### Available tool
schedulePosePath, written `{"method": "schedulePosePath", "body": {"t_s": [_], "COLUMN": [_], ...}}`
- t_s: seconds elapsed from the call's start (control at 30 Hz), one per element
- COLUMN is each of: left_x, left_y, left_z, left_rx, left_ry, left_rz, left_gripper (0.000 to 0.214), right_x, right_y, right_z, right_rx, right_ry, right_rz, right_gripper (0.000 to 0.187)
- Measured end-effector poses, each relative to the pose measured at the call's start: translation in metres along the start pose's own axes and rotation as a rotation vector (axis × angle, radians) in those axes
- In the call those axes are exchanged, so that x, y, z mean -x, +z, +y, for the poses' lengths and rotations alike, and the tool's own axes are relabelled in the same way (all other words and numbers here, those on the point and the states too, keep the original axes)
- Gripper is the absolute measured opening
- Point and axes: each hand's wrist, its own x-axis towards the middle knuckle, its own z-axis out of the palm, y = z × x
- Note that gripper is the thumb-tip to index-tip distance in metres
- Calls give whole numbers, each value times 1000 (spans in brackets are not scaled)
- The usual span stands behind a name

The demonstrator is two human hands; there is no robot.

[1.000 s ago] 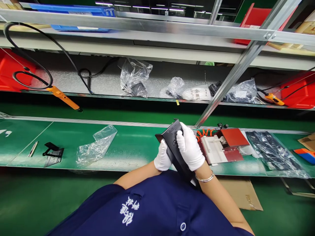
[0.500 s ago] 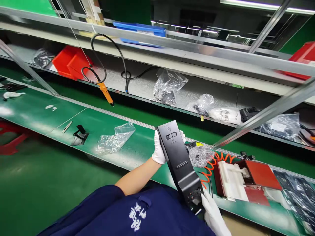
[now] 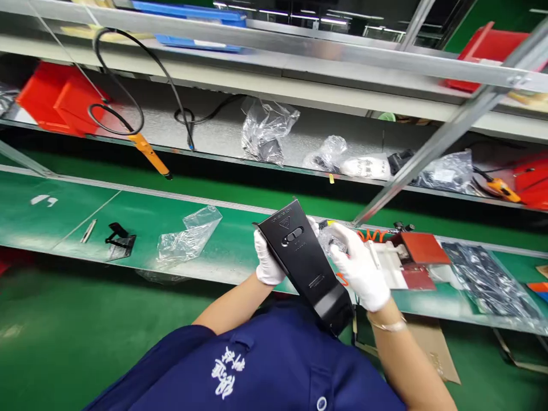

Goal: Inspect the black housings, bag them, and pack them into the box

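Note:
A long black housing [image 3: 304, 260] with a warning triangle, an oval slot and a bent lower end is held slanted in front of my chest. My left hand [image 3: 268, 264], in a white glove, grips its upper part; the fingers pass behind and show at the far edge. To the right, my gloved right hand [image 3: 362, 271] is raised beside the housing, apart from it. Its thumb and fingers are curved and spread, with nothing visible between them. Behind those fingertips lies a crumpled clear plastic bag [image 3: 329, 242] on the green bench [image 3: 233, 251].
A clear bag [image 3: 188, 237], a small black bracket [image 3: 120, 240] and tweezers [image 3: 88, 230] lie on the left of the bench. Right of my hands are a red-and-white fixture [image 3: 422, 251] and bagged dark parts [image 3: 492, 279]. An orange tool [image 3: 149, 155] hangs off the shelf.
My right hand has let go of the housing's lower end and moved up beside its right edge. The left hand still holds the housing. The view has shifted right.

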Motion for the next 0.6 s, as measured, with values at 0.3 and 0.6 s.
{"method": "schedulePosePath", "body": {"t_s": [0.3, 0.6], "left_x": [59, 89], "left_y": [24, 23], "left_z": [-40, -65], "left_rx": [-240, -337], "left_ry": [150, 161], "left_rz": [374, 430], "left_gripper": [81, 86], "right_x": [20, 44], "right_y": [22, 6], "right_z": [-50, -30], "right_rx": [96, -36], "right_ry": [-52, -82], "right_rz": [-74, -130], "right_gripper": [64, 60]}}
